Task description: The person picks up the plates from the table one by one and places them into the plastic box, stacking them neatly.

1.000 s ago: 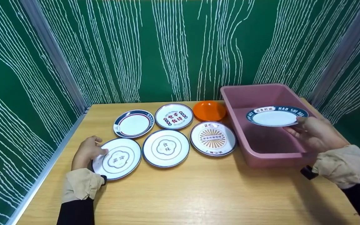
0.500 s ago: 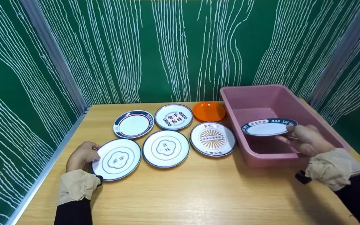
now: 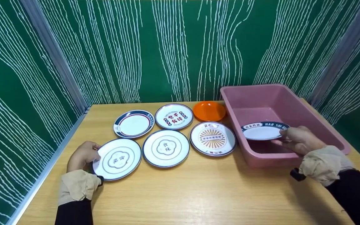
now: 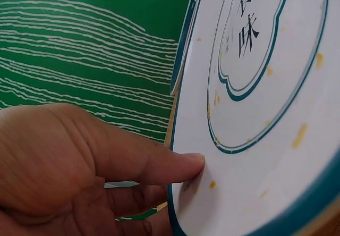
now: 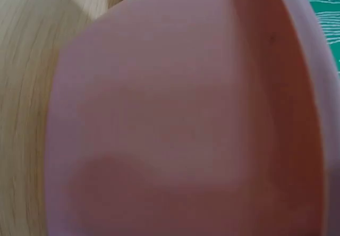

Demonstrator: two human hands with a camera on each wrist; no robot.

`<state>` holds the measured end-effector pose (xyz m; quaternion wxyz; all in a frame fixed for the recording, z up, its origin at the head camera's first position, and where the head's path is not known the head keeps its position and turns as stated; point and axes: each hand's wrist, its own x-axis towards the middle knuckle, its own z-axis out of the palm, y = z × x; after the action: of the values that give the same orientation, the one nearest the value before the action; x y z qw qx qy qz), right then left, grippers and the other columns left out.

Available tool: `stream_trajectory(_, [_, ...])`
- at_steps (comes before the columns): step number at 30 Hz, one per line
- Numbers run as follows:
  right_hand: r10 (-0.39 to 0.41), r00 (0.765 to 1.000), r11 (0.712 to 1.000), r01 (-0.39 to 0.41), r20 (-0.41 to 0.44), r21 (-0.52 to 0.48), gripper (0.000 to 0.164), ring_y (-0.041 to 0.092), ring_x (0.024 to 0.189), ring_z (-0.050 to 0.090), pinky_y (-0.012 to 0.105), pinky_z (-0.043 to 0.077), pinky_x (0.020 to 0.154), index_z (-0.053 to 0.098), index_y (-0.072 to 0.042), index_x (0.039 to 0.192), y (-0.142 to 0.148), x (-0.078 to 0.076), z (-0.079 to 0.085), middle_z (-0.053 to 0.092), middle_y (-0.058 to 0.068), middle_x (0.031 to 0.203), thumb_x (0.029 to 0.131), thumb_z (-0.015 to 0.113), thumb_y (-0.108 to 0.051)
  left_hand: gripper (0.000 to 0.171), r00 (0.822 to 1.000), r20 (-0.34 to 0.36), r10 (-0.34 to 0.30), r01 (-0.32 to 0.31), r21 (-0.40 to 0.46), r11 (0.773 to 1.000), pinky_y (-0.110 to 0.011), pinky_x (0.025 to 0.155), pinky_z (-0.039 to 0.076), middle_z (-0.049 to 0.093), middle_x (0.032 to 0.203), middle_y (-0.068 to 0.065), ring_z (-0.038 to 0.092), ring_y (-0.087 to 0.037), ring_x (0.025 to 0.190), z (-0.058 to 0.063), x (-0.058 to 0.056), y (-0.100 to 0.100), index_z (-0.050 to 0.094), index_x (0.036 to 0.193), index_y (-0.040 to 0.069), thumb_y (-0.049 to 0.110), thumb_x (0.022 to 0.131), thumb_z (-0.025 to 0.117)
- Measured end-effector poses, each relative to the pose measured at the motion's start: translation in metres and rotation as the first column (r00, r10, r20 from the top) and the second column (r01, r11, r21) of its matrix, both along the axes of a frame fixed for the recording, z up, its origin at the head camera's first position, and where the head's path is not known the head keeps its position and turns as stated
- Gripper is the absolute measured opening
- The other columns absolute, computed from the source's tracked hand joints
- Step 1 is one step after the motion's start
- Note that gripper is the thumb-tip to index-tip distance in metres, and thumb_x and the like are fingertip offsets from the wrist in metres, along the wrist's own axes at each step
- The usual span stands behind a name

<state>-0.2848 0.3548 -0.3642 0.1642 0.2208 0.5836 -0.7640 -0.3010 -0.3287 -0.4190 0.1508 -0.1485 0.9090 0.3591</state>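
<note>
My left hand [image 3: 82,156] pinches the left rim of a white plate [image 3: 117,167] with a blue edge and a clover-shaped emblem. In the left wrist view the thumb [image 4: 175,164] presses on the plate's face, marked by small yellow stains, while the fingers go behind the rim. On the other side, my right hand [image 3: 302,139] grips the right edge of a white plate [image 3: 261,132] with a dark teal lettered rim, held tilted inside the pink basin [image 3: 320,125]. The basin's outer wall [image 5: 159,114] fills the right wrist view and hides that hand there.
Beside the left-hand plate lie another clover plate [image 3: 166,162] and a sunburst plate [image 3: 212,150]. Behind them are a dark-rimmed plate [image 3: 133,125], a red-lettered plate [image 3: 173,107] and an orange dish [image 3: 209,111], close to the basin. Green walls [image 3: 195,47] border the table.
My right hand has moved left and down with the teal-rimmed plate, lower into the basin. My left hand has shifted slightly left at the clover plate's rim, its thumb covering less of the face.
</note>
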Motion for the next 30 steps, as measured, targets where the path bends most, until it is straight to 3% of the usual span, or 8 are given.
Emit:
stream_trajectory(6, [0.079, 0.996, 0.991, -0.083, 0.042, 0.106, 0.078, 0.023, 0.083, 0.071, 0.033, 0.06, 0.089, -0.012, 0.006, 0.158, -0.0024, -0.0031, -0.0036, 0.059, 0.019, 0.099, 0.104, 0.045, 0.001, 0.056, 0.999, -0.028, -0.017, 0.017, -0.009, 1.0, -0.052, 0.102, 0.046, 0.056, 0.123, -0.028, 0.051, -0.04, 0.109, 0.0007, 0.0017, 0.0003, 0.051, 0.137, -0.013, -0.013, 0.082, 0.06])
stream_trajectory(14, [0.105, 0.992, 0.974, -0.116, 0.065, 0.194, 0.078, 0.021, 0.085, 0.067, 0.035, 0.06, 0.089, -0.007, 0.002, 0.159, -0.0026, -0.0058, -0.0069, 0.038, 0.022, 0.12, 0.107, 0.047, -0.02, 0.054, 1.0, -0.013, -0.013, 0.013, -0.002, 1.0, -0.053, 0.104, 0.045, 0.053, 0.126, -0.028, 0.049, -0.041, 0.111, 0.0022, 0.0004, 0.002, 0.049, 0.138, -0.012, -0.011, 0.085, 0.057])
stream_trajectory(20, [0.166, 0.982, 0.932, -0.185, 0.089, 0.31, 0.082, 0.014, 0.09, 0.068, 0.031, 0.057, 0.096, -0.012, 0.007, 0.157, -0.003, -0.0077, -0.0086, 0.043, 0.017, 0.129, 0.108, 0.044, -0.025, 0.053, 1.0, -0.01, -0.013, 0.013, -0.005, 1.0, -0.053, 0.103, 0.045, 0.055, 0.125, -0.027, 0.05, -0.04, 0.11, 0.0015, 0.0017, 0.0009, 0.05, 0.138, -0.012, -0.011, 0.085, 0.058])
stream_trajectory(25, [0.194, 0.977, 0.904, -0.214, 0.092, 0.369, 0.082, 0.013, 0.09, 0.068, 0.031, 0.057, 0.095, -0.012, 0.009, 0.157, -0.0037, -0.0076, -0.0086, 0.037, 0.021, 0.138, 0.108, 0.043, -0.027, 0.052, 1.0, -0.012, -0.021, 0.02, -0.017, 1.0, -0.053, 0.104, 0.045, 0.055, 0.125, -0.028, 0.05, -0.041, 0.11, 0.0006, 0.001, 0.001, 0.051, 0.137, -0.012, -0.01, 0.085, 0.059])
stream_trajectory(30, [0.226, 0.97, 0.884, -0.242, 0.087, 0.401, 0.081, 0.014, 0.089, 0.067, 0.032, 0.058, 0.093, -0.01, 0.011, 0.156, -0.0052, -0.0077, -0.0095, 0.039, 0.022, 0.135, 0.108, 0.041, -0.029, 0.049, 1.0, -0.003, 0.008, -0.008, -0.007, 1.0, -0.047, 0.094, 0.052, 0.056, 0.122, -0.027, 0.054, -0.039, 0.106, 0.001, 0.0021, -0.0006, 0.053, 0.135, -0.013, -0.012, 0.086, 0.056])
